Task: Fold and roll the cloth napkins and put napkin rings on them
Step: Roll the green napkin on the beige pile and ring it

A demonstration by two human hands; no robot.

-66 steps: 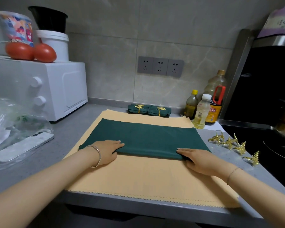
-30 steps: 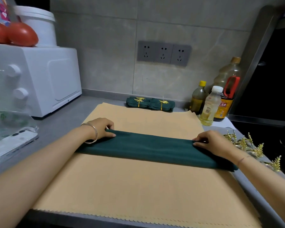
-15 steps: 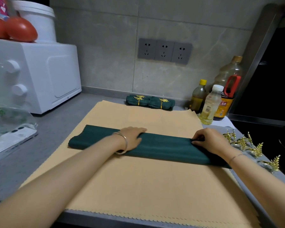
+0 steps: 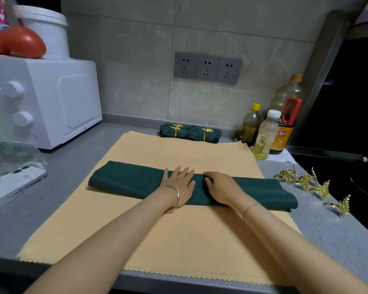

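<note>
Green napkin (image 4: 125, 181), head view: folded into a long strip across the tan mat (image 4: 179, 240). Our left hand (image 4: 177, 184) presses flat mid-strip, fingers straight. Our right hand (image 4: 221, 189) lies just beside, fingers curled on the cloth; whether it pinches, we cannot tell. We judge folding finished; rolling follows, then a gold ring (image 4: 304, 181).

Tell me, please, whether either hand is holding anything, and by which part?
The left hand presses flat on the green napkin, mid-length. The right hand curls fingers at its far edge; a grip cannot be told.
</note>
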